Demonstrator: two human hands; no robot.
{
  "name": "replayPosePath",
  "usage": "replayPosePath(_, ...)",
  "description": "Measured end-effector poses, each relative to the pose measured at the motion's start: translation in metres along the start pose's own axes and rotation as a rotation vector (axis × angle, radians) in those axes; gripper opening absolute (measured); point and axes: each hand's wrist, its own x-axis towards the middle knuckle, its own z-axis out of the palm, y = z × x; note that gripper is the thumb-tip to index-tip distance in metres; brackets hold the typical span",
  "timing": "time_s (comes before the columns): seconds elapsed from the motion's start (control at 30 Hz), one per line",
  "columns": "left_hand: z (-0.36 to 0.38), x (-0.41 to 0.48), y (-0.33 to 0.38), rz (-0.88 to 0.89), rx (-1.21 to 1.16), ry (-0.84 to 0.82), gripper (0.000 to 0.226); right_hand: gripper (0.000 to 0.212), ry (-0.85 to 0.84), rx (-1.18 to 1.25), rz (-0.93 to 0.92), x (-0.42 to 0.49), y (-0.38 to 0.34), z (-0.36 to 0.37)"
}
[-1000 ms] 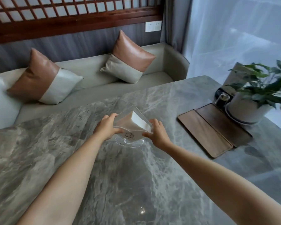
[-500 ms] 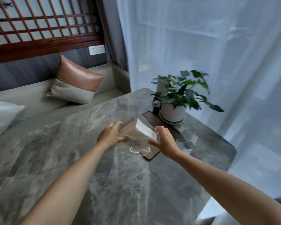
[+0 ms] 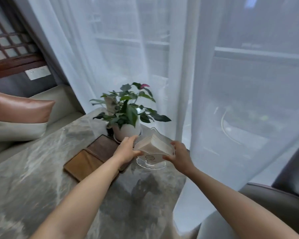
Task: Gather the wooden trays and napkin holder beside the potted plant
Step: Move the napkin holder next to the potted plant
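A clear napkin holder (image 3: 153, 149) with a round base, full of white napkins, is gripped from both sides. My left hand (image 3: 127, 149) presses its left side and my right hand (image 3: 179, 156) its right side. Its base hovers at or just above the marble table (image 3: 33, 169), right in front of the potted plant (image 3: 126, 114) in its white pot. Two wooden trays (image 3: 91, 155) lie side by side to the left of the pot, partly hidden under my left forearm.
Sheer white curtains (image 3: 188, 75) hang close behind the plant and along the table's right edge. A cushioned bench with a brown and beige pillow (image 3: 19, 111) stands at the left. A grey chair back (image 3: 273, 200) is at the lower right.
Both hands carried the napkin holder to the right, from the table's middle past the trays to a spot just in front of the plant pot. The view swung right towards the window.
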Motion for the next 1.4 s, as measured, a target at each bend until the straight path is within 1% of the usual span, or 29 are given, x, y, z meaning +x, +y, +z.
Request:
replayPosePath(0.23,0.037,0.044,0.043,0.029,0.005,-0.054,0.082,0.059,0.048,0.014,0.095,0.022,0.040,-0.029)
replayPosePath(0.5,0.061,0.082,0.067,0.017,-0.008,-0.111,0.084,0.062,0.052,0.003,0.175,0.048,0.066,-0.042)
replayPosePath(0.77,0.066,0.113,0.069,0.011,0.022,-0.178,0.091,0.057,0.019,0.008,0.222,0.066,0.075,-0.038)
replayPosePath(0.93,0.071,0.122,0.067,0.017,0.044,-0.192,0.089,0.057,0.011,-0.002,0.249,0.072,0.078,-0.037)
replayPosePath(1.17,0.077,0.123,0.067,0.041,0.010,-0.191,0.085,0.062,0.012,-0.056,0.268,0.073,0.079,-0.036)
replayPosePath(1.27,0.075,0.116,0.066,0.031,-0.010,-0.171,0.087,0.062,-0.037,-0.098,0.276,0.070,0.074,-0.040)
replayPosePath(1.4,0.069,0.106,0.060,0.052,-0.025,-0.139,0.086,0.063,-0.051,-0.147,0.266,0.064,0.064,-0.045)
